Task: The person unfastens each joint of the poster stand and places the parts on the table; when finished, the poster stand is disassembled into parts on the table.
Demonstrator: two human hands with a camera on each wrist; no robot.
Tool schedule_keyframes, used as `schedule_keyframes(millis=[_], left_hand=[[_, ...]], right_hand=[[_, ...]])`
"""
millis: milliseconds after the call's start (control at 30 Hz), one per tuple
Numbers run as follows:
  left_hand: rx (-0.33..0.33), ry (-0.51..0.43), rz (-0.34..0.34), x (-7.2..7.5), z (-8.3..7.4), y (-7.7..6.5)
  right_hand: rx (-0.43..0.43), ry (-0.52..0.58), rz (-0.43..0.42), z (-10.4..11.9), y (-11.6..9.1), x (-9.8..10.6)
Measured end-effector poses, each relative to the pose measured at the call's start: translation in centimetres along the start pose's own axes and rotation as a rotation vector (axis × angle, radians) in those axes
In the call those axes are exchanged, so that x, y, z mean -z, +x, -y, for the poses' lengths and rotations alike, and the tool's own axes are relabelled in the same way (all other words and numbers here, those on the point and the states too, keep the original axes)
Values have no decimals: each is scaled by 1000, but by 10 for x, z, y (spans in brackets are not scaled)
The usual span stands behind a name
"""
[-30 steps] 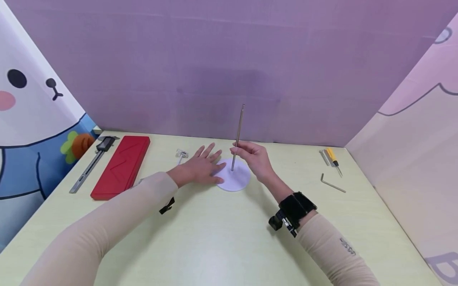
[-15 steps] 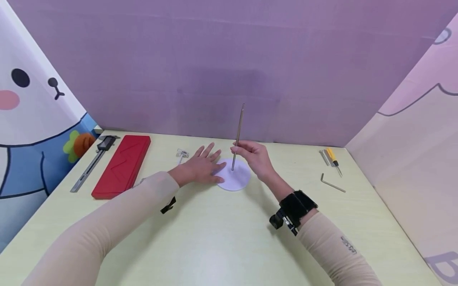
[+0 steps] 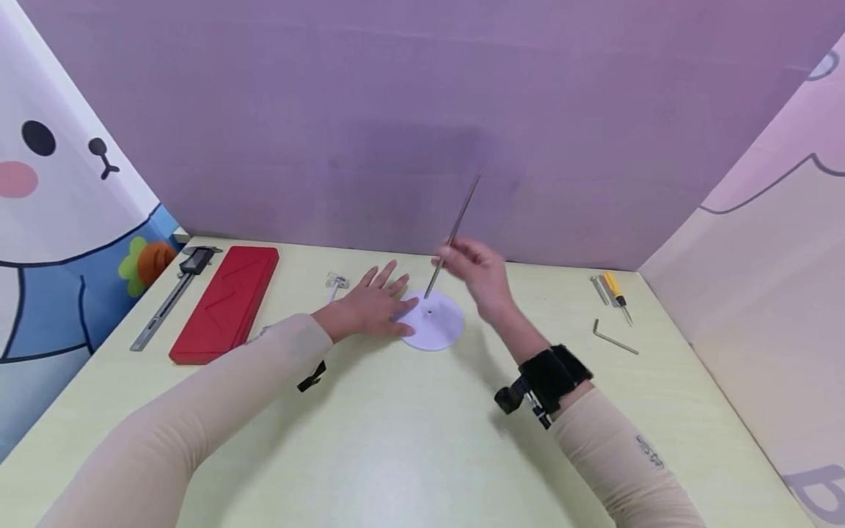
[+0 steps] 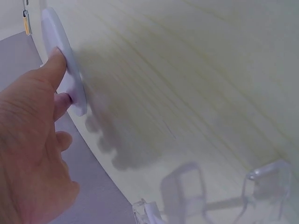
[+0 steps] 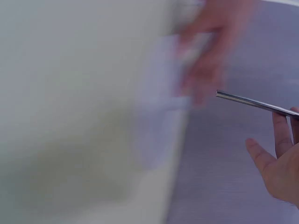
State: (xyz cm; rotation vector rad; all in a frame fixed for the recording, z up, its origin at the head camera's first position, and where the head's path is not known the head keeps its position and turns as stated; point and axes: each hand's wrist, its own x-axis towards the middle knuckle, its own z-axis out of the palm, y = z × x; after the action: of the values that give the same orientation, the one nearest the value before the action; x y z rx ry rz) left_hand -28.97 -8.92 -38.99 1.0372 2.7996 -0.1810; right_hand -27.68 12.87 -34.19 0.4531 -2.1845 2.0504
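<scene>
A round white disc (image 3: pixel 442 326) with a small hole at its middle lies on the table in the head view. My left hand (image 3: pixel 368 311) presses its near-left rim with thumb and forefinger, the other fingers spread straight. In the left wrist view the thumb (image 4: pixel 55 65) rests on the disc's face (image 4: pixel 55 32). Between thumb and fingers my right hand (image 3: pixel 483 279) pinches a thin metal rod (image 3: pixel 465 207), tilted up to the right. Its lower end is out of the hole, overlapping the disc's far part in the head view. The right wrist view shows the rod's bare end (image 5: pixel 233 97).
At left lie a red case (image 3: pixel 224 304) and a digital caliper (image 3: pixel 173 304). A clear plastic piece (image 3: pixel 337 281) sits beyond the left hand. On the right are a yellow-handled screwdriver (image 3: pixel 614 287), small metal pieces (image 3: pixel 599 290) and a hex key (image 3: pixel 614 341). A purple wall closes the back.
My right hand has lifted the rod up out of the disc's centre hole and tilted it further to the right. The left hand and the disc have stayed in place.
</scene>
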Motion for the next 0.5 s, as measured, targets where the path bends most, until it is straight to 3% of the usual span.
schedule_keyframes(millis=[133,233,500], left_hand=[[3,7,-6,1,0,2],[2,11,-2,-2,0,3],[13,21,9,-2,-1,2]], right_hand=[[71,37,-52,37,8,9],[53,45,-67,55,7,14],[-44,13,-78,63,-1,30]])
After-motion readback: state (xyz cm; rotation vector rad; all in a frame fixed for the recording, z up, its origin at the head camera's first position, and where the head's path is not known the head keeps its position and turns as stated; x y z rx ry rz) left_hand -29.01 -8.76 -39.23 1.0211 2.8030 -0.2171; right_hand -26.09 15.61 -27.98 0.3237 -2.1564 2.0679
